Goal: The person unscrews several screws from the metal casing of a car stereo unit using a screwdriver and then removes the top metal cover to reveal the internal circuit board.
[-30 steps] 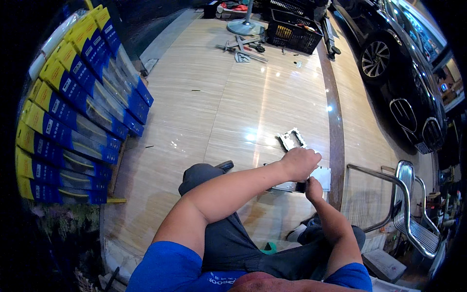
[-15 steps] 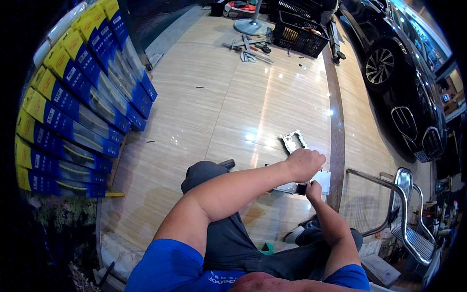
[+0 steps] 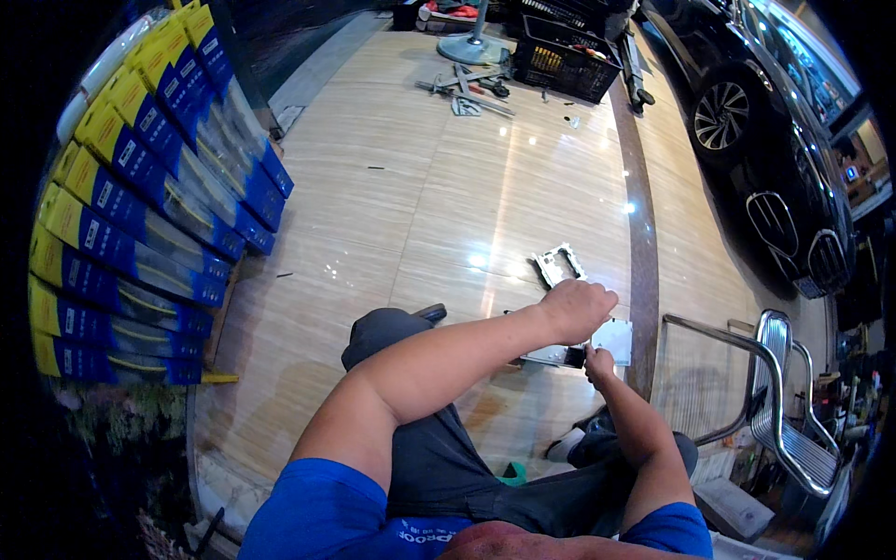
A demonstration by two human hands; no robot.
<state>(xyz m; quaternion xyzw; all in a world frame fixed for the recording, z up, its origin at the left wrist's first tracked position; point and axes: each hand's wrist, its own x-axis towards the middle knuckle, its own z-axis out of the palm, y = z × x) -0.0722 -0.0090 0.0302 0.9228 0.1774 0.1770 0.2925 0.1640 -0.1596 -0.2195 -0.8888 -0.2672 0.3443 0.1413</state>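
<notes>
On the floor before me lies a flat, pale silver panel-like unit (image 3: pixel 613 338), partly covered by my hands. Above it, my left hand (image 3: pixel 579 311) is curled closed with the knuckles up; whatever its fingers grip is hidden. Just below, my right hand (image 3: pixel 599 364) is closed at the unit's near edge, next to a small black part (image 3: pixel 576 356). What it pinches is too small to make out. Beyond my left hand rests a whitish metal frame (image 3: pixel 559 265) with an opening in its middle and dark edges.
Packaged wiper blades (image 3: pixel 140 224) hang on a rack at left. A black crate (image 3: pixel 567 67) and scattered tools (image 3: pixel 467 89) sit at the far side. A dark car (image 3: pixel 747 140) stands at right, with a metal chair (image 3: pixel 779 401) nearer me.
The whole view has shifted slightly. Both hands stay closed at nearly the same places over the unit, and the frame beyond them lies as before.
</notes>
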